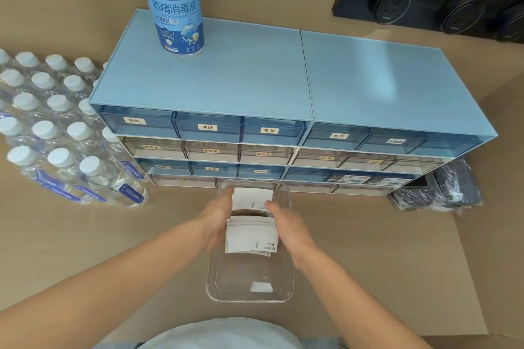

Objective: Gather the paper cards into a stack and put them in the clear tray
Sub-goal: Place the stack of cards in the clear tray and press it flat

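Observation:
A long clear tray lies on the brown surface in front of the drawer unit, running away from me. Over its middle I hold a stack of white paper cards with small black print. My left hand grips the stack's left edge and my right hand its right edge. More white cards sit at the tray's far end, just beyond my fingertips. A small white label shows on the tray's near floor.
A blue drawer unit with labelled drawers stands right behind the tray, a disinfectant bottle on top. Shrink-wrapped water bottles fill the left. Dark wrapped packs lie right, a black socket strip on the wall.

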Demonstrator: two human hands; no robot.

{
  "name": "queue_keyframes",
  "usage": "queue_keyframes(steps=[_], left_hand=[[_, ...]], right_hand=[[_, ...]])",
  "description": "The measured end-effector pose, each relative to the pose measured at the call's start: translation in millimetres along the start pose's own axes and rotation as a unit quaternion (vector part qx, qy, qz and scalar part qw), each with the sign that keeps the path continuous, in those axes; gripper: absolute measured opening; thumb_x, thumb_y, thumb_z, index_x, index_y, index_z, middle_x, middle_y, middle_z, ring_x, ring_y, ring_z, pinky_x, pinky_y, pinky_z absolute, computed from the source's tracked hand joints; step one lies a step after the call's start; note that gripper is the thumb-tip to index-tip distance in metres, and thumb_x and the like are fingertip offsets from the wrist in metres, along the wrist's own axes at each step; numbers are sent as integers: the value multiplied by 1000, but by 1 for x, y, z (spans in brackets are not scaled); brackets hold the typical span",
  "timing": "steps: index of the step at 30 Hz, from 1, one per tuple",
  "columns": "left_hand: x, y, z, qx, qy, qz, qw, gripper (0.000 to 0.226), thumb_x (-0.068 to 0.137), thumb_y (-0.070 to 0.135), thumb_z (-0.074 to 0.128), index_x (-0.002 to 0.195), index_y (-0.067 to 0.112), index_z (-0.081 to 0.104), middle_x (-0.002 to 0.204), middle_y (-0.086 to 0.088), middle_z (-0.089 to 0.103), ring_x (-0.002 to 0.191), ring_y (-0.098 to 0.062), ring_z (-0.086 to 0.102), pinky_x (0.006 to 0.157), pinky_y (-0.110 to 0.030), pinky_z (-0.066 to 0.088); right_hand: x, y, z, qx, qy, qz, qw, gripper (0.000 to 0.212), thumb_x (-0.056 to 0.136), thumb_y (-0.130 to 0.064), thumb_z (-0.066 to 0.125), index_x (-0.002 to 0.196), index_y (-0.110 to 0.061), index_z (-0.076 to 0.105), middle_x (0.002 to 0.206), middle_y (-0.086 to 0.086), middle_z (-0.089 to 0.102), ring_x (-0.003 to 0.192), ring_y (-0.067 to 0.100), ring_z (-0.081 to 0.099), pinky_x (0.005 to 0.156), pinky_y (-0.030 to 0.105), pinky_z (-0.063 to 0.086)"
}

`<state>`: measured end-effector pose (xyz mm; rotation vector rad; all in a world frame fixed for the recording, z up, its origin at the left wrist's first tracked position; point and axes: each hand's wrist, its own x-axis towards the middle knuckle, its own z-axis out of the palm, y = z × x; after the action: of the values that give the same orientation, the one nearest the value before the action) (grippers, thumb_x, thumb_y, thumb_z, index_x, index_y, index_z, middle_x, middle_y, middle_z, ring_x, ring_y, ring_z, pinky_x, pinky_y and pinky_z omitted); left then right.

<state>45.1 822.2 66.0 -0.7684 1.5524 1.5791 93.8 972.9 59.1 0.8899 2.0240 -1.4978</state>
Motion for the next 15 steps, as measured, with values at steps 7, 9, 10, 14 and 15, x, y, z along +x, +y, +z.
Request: queue_keyframes(steps=[7, 9, 10, 14, 15], left_hand=[[4, -31, -13, 622, 3, 292, 726, 49, 85, 28, 63, 131, 17, 53, 126, -5, 61, 116, -23, 58, 93, -28, 49], [13, -47, -3, 709, 5, 331, 623, 57, 82, 18, 63, 135, 10, 44, 132, -7, 52, 126, -26, 47, 105, -35, 44], [18, -53, 2, 741, 20, 336, 582, 64, 82, 13, 62, 140, 7, 38, 138, -10, 46, 131, -28, 40, 110, -38, 39], [26, -58, 14, 789, 70, 344, 505, 77, 84, 6, 60, 150, -1, 20, 146, -19, 33, 134, -36, 32, 115, -45, 31], [27, -58, 14, 792, 74, 346, 497, 75, 84, 5, 60, 149, 0, 23, 144, -18, 36, 132, -35, 35, 114, -44, 33]], right_hand=[[9, 23, 8, -434, -36, -256, 863, 61, 78, -22, 68, 135, -12, 50, 135, 7, 55, 128, 26, 49, 108, 34, 40], [17, 28, 16, -508, -26, -271, 817, 74, 78, -19, 70, 144, -13, 38, 142, 5, 47, 134, 26, 40, 115, 37, 31], [21, 30, 18, -529, -15, -273, 803, 77, 78, -17, 70, 147, -13, 35, 144, 4, 44, 136, 26, 37, 116, 38, 29], [26, 29, 23, -555, 15, -272, 786, 73, 79, -13, 69, 144, -14, 36, 142, 4, 45, 133, 26, 39, 114, 39, 31], [27, 28, 24, -559, 16, -269, 784, 70, 78, -13, 69, 141, -14, 39, 140, 4, 47, 131, 26, 42, 112, 39, 33]])
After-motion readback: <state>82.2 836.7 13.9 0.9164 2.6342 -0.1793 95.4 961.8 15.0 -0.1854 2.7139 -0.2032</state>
